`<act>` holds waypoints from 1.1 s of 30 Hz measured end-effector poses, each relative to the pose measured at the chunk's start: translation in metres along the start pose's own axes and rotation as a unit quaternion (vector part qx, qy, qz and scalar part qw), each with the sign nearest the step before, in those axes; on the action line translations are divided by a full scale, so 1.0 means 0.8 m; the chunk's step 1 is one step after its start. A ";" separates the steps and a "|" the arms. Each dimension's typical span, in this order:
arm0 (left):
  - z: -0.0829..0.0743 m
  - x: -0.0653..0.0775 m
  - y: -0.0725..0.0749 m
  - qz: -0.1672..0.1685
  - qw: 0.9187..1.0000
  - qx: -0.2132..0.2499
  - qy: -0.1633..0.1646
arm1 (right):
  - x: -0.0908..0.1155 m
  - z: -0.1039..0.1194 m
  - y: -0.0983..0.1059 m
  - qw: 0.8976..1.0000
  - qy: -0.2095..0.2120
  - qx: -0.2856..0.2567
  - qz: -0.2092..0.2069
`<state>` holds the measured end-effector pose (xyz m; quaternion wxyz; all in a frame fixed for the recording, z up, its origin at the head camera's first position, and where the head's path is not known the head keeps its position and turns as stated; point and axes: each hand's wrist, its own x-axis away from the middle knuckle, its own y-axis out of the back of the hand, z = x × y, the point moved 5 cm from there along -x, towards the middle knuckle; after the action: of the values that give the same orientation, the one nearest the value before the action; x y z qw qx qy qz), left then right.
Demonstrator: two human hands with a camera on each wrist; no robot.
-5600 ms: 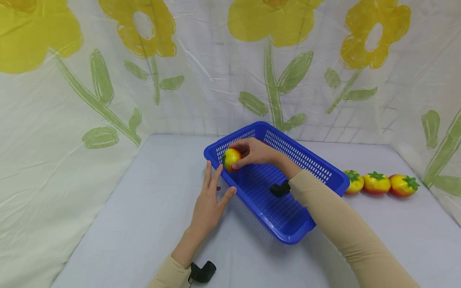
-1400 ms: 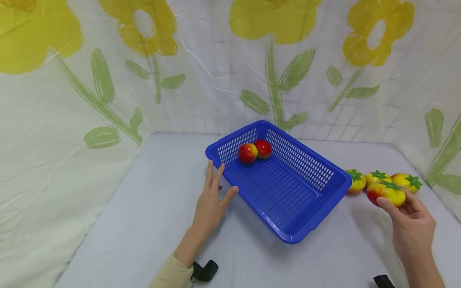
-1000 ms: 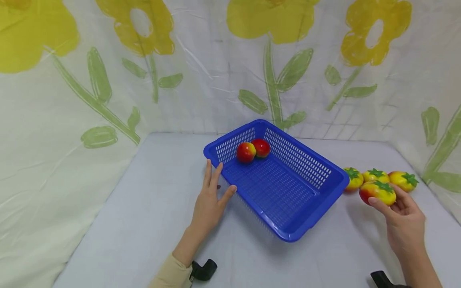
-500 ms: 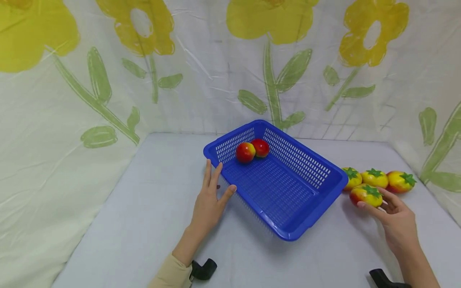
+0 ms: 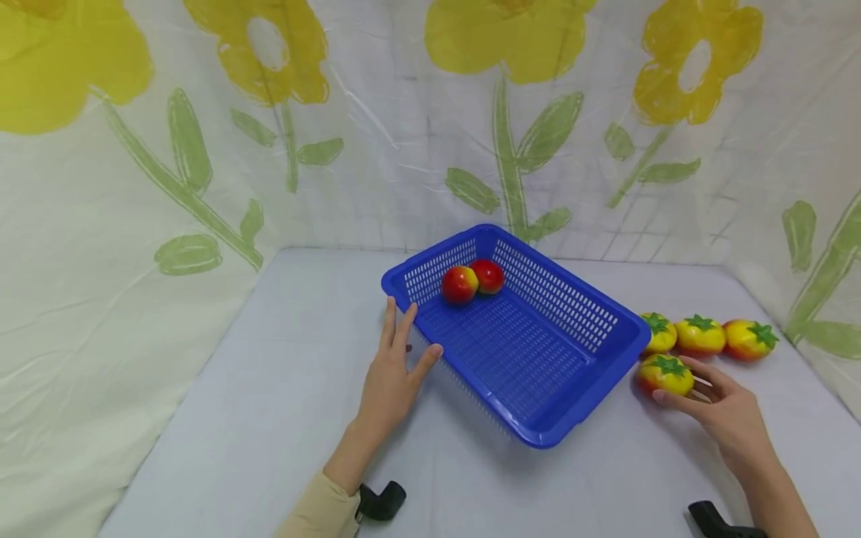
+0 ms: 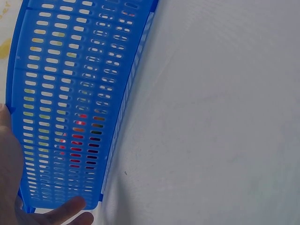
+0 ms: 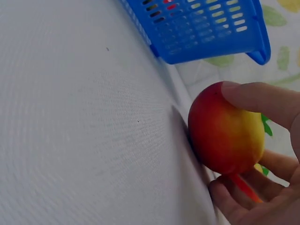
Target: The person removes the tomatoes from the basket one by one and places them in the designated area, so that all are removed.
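Note:
A blue plastic basket (image 5: 538, 359) stands at an angle mid-table, with two red-and-yellow fruits (image 5: 460, 285) at its far left end. Beside the basket's left side is my left hand (image 5: 388, 385), fingers spread and mostly straight, fingertips at the rim. My right hand (image 5: 723, 407) holds a yellow-and-red fruit with a green leafy cap (image 5: 666, 375) between thumb and fingers, just right of the basket's near right corner. In the right wrist view the fruit (image 7: 225, 131) is low by the tabletop; whether it touches is hard to tell.
Behind the held fruit, three similar fruits (image 5: 699, 334) stand in a row right of the basket, the leftmost partly hidden by the rim. A pale cloth (image 5: 377, 172) with painted flowers hangs behind the table (image 5: 269, 418). Each wrist wears a black device (image 5: 382, 502).
Over the last second or so my right hand has carried the fruit leftward and down, in front of the row. Earlier it was over the basket with another fruit. My left hand stays put.

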<state>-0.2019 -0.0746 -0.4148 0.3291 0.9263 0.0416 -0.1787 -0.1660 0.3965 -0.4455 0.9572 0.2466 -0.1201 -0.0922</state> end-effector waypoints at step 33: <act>-0.002 0.001 0.001 0.006 1.000 -0.004 0.004 | 0.001 0.004 -0.004 1.000 0.005 -0.015 0.010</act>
<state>-0.2006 -0.0743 -0.4133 0.3334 0.9261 0.0376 -0.1725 -0.1662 0.3923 -0.4445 0.9622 0.2315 -0.1163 -0.0835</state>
